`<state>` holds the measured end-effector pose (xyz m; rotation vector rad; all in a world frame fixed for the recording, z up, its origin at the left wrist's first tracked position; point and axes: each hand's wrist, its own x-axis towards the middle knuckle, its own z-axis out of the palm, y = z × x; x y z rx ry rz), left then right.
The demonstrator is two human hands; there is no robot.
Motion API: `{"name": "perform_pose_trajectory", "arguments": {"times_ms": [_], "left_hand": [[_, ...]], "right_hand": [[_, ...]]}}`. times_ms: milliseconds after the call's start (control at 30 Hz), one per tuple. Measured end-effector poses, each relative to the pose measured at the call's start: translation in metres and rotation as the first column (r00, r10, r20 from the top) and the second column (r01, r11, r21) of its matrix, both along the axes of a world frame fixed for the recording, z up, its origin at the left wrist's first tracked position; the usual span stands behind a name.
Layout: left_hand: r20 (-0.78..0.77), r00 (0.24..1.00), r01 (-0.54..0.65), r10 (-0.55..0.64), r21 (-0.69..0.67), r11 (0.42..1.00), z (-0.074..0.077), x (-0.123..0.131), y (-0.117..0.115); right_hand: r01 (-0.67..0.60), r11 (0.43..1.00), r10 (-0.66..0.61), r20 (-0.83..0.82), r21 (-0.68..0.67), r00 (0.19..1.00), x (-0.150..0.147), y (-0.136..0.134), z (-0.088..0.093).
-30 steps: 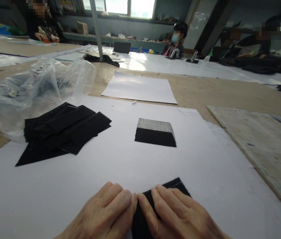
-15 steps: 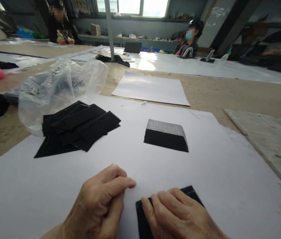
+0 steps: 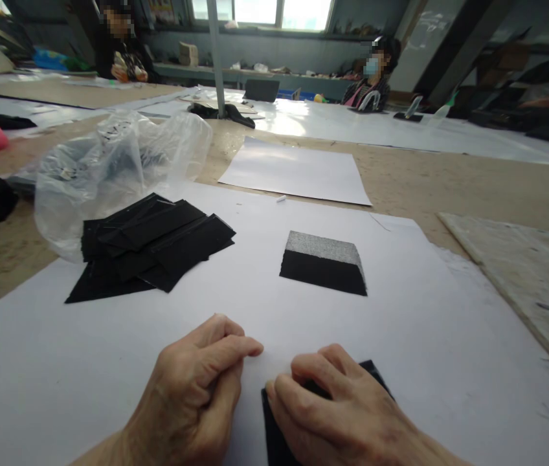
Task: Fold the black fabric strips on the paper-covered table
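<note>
My right hand [image 3: 337, 408] rests on a black fabric piece [image 3: 277, 433] at the bottom edge, its fingers bent and pressed along the far edge. It covers much of the piece. To its left, my left hand [image 3: 197, 388] is closed on the white sheet [image 3: 36, 375], forefinger bent outward and the other fingers curled under. Whether anything is inside it stays hidden. Farther off lies another piece, half black and half speckled grey [image 3: 323, 262]. Several black pieces [image 3: 158, 239] form a loose pile on the left.
A clear plastic bag [image 3: 109, 168] slumps behind the pile. A smaller white sheet [image 3: 298, 169] lies beyond, with a thin board [image 3: 522, 259] on the right. A pole [image 3: 216, 58] rises from the far tables. One person [image 3: 123, 58] sits back left, another [image 3: 371, 77] back right.
The fingers of my right hand have arched up and shifted slightly left along the black fabric piece. My left hand has barely moved, and the view has tilted a little.
</note>
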<state>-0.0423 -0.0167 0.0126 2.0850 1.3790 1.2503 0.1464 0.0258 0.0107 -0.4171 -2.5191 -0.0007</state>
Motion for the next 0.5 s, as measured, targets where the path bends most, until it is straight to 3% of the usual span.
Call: {"name": "perform_pose_trajectory", "arguments": {"times_ms": [233,400,500], "left_hand": [[0.037,0.999,-0.01,0.011,-0.033,0.999,0.002,0.001,0.004],[-0.002,0.999,0.04,-0.041,-0.076,0.996,0.004,0.003,0.004],[-0.103,0.988,0.109,-0.111,-0.025,0.994,-0.002,0.003,0.004]], "right_hand": [[-0.036,0.999,0.036,0.056,-0.001,0.998,0.002,-0.002,0.002],[0.193,0.971,-0.187,0.057,-0.141,0.981,0.017,-0.004,0.002],[0.229,0.962,-0.235,-0.029,-0.149,0.971,0.016,-0.002,-0.009]]}}
